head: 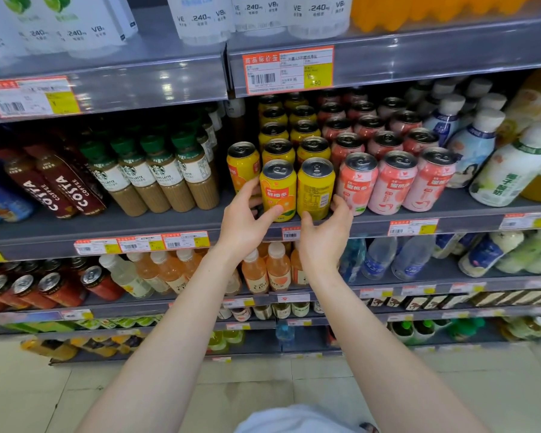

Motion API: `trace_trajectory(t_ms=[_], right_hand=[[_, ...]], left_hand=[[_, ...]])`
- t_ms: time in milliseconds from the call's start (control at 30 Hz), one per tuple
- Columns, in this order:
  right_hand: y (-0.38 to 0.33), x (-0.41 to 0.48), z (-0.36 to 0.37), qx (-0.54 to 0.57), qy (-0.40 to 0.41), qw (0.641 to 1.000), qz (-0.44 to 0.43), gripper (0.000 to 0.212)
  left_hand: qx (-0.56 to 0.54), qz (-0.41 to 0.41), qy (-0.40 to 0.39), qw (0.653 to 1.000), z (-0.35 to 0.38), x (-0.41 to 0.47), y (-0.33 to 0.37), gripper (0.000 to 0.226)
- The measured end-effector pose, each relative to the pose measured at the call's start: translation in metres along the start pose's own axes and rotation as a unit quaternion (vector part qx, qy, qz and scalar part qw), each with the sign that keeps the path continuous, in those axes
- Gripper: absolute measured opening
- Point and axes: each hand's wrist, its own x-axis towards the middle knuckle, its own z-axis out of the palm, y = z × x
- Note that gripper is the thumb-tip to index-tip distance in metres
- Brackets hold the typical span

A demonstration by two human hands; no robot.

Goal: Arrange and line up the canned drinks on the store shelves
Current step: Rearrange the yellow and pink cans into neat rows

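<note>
Two rows of yellow orange-drink cans run back on the middle shelf (156, 225). My left hand (247, 218) grips the front left yellow can (278, 185), thumb on its front and fingers behind its left side. My right hand (325, 235) grips the front right yellow can (316, 187), whose barcode side faces out. One more yellow can (241, 164) stands apart at the left, slightly behind. Three rows of pink peach-drink cans (391, 182) stand to the right.
Starbucks latte bottles (166, 179) and Costa coffee bottles (60, 189) fill the shelf's left part. White bottles (509, 170) stand at the right. The shelf below holds orange bottles (263, 270), red cans (53, 289) and blue bottles (384, 257).
</note>
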Motion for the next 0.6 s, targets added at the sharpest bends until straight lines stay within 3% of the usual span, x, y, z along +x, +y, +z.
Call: trace_trajectory(t_ms=[133, 400, 600], right_hand=[[-0.0043, 0.0003, 0.0075, -0.005, -0.007, 1.0, 0.023, 0.064], [-0.0002, -0.0037, 0.0027, 0.034, -0.005, 0.999, 0.029, 0.051], [0.0036, 0.0017, 0.0019, 0.0, -0.024, 1.0, -0.002, 0.066]], left_hand=[[-0.003, -0.002, -0.001, 1.0, -0.0008, -0.0009, 0.0009, 0.068], [0.007, -0.007, -0.005, 1.0, -0.0036, 0.0015, 0.0007, 0.071], [0.013, -0.003, -0.011, 1.0, -0.0056, 0.0037, -0.0014, 0.07]])
